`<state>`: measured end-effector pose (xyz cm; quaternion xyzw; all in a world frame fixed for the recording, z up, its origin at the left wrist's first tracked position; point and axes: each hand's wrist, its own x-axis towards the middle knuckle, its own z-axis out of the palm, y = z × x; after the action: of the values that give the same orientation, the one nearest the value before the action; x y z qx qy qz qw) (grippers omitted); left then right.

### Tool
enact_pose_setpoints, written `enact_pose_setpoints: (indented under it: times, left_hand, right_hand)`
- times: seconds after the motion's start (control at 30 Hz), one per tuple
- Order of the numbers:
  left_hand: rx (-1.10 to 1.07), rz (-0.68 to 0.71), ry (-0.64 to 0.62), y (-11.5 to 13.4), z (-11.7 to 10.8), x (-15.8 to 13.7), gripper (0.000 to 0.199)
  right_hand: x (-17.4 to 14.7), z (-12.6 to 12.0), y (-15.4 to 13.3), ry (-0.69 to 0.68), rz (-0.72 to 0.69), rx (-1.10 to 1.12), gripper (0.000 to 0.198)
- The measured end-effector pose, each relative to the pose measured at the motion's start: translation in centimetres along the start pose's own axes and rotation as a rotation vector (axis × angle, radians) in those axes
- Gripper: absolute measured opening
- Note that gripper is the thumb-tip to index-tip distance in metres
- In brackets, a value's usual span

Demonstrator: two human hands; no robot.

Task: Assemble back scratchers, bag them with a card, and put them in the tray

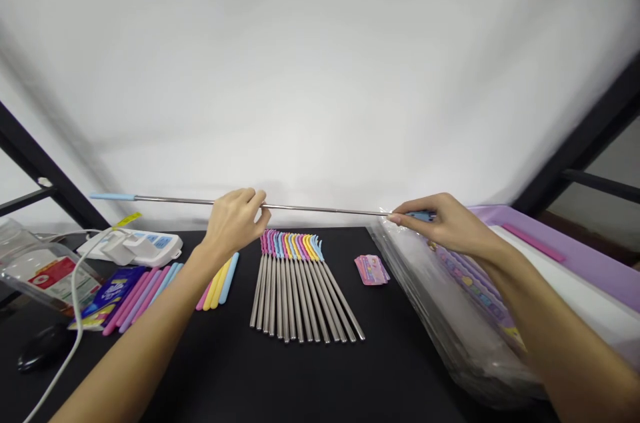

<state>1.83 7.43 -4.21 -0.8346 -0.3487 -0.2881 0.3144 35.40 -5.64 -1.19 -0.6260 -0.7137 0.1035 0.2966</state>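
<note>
A telescopic back scratcher, drawn out long, lies almost level across both hands above the table. Its light blue grip points left. My left hand is closed around the steel shaft. With thumb and fingers my right hand pinches the far end by the blue head, which the fingers partly hide. Below, on the black table, a fanned row of steel rods with pink, purple, blue and yellow heads lies side by side. Loose coloured grips rest left of them.
More grips lie left by a purple packet, a power strip, a clear tub and a black mouse. Right are pink cards, clear plastic bags and a lilac bin. A white wall stands behind.
</note>
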Motion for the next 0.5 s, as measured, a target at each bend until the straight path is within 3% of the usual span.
enact_pose_setpoints:
  times: [0.1, 0.3, 0.37, 0.43, 0.5]
  left_hand:
    - [-0.053, -0.051, 0.004, 0.7, 0.0, 0.3, 0.015]
    - [-0.235, 0.103, 0.017, 8.0, -0.3, 1.5, 0.020]
    - [-0.236, 0.194, 0.009, 7.9, -0.3, 1.5, 0.022]
    - [-0.170, 0.219, -0.016, 6.0, -0.1, 1.0, 0.021]
    - [-0.069, 0.078, -0.056, 3.6, 0.3, 0.3, 0.019]
  right_hand:
    - [0.1, 0.1, -0.5, 0.059, 0.004, -0.096, 0.032]
    - [1.3, 3.0, -2.3, 0.093, -0.061, -0.130, 0.026]
    - [1.2, 2.7, -1.5, 0.088, -0.046, -0.135, 0.027]
    - [0.8, 1.6, -0.1, 0.104, 0.020, -0.156, 0.029]
    - [0.4, 0.5, 1.0, 0.135, 0.116, -0.199, 0.032]
